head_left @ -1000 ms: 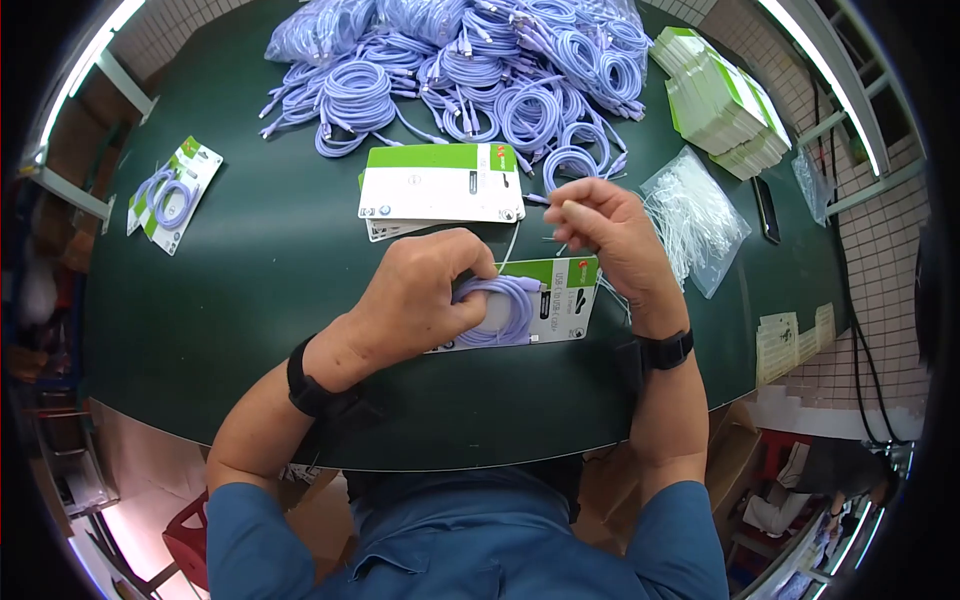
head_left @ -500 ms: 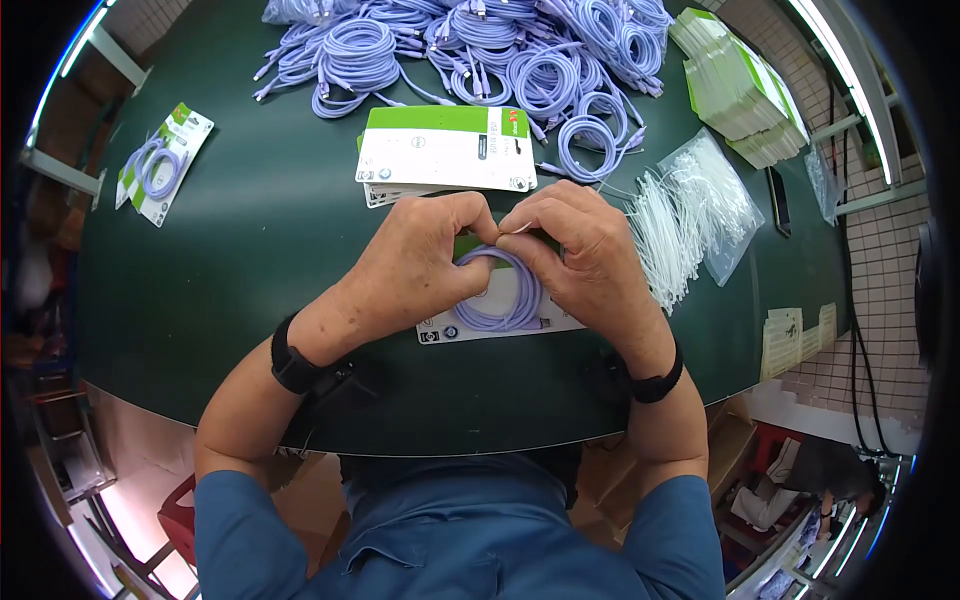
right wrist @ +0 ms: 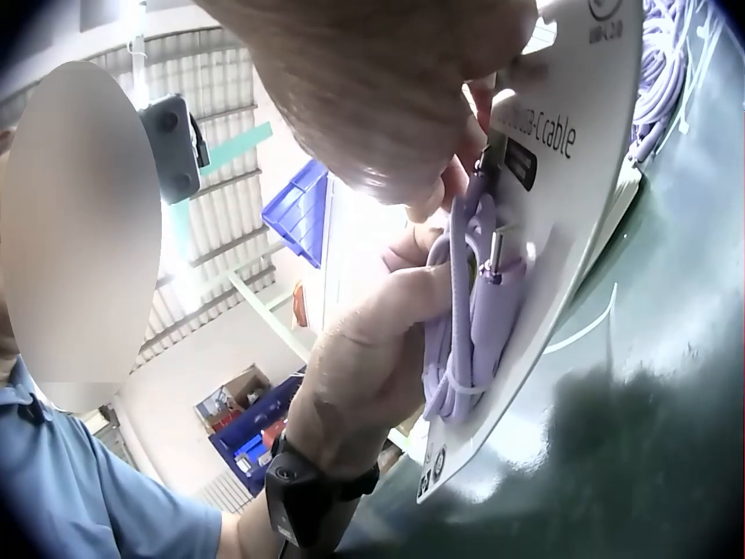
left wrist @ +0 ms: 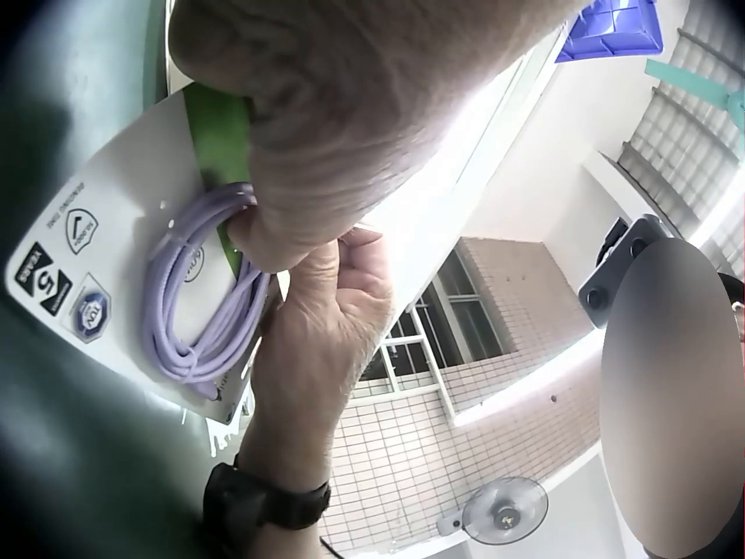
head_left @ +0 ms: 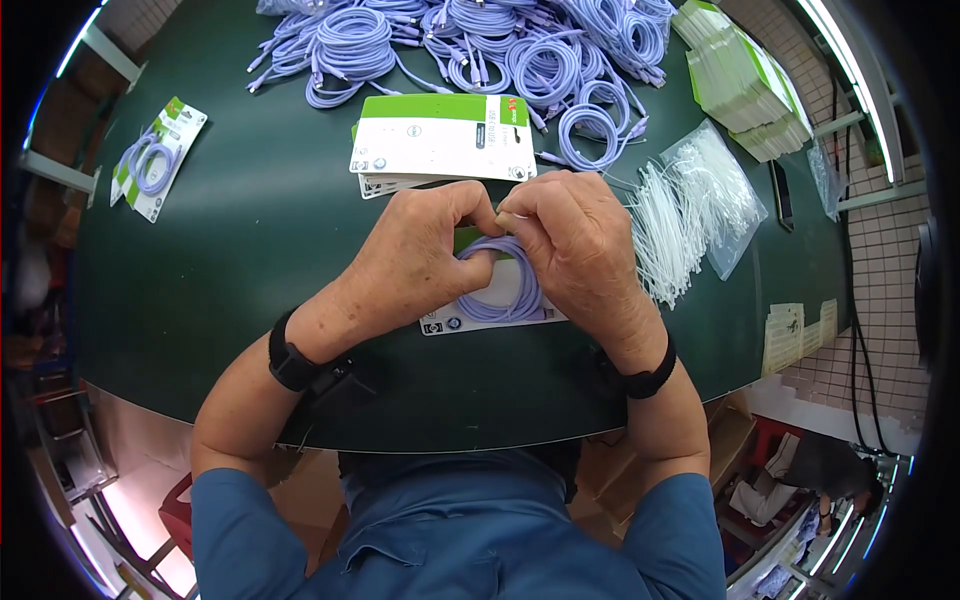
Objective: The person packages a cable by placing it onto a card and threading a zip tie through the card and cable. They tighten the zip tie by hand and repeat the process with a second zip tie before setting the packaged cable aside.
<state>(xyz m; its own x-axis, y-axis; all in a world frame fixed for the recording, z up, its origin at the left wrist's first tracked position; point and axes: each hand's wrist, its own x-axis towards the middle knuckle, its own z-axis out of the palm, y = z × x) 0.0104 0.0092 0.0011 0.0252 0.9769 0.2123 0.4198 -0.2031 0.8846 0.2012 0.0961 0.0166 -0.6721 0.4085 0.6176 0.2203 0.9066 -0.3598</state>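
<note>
Although apart 1 second ago, left hand (head_left: 425, 245) meets right hand (head_left: 585, 245) | left grips cable (head_left: 528, 292) | right curled, hold hidden | room between card (head_left: 500, 288) and table edge (head_left: 470, 445)

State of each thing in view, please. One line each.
Left hand, gripping coil
Right hand, pinching at coil's top; held item hidden
Coil, looped, against card
Card, partly covered
Card stack, lying flat
Card pile, stacked unevenly
Cables, coiled, heaped
Ties, loose, partly in bag
Phone, lying flat, screen unclear
</note>
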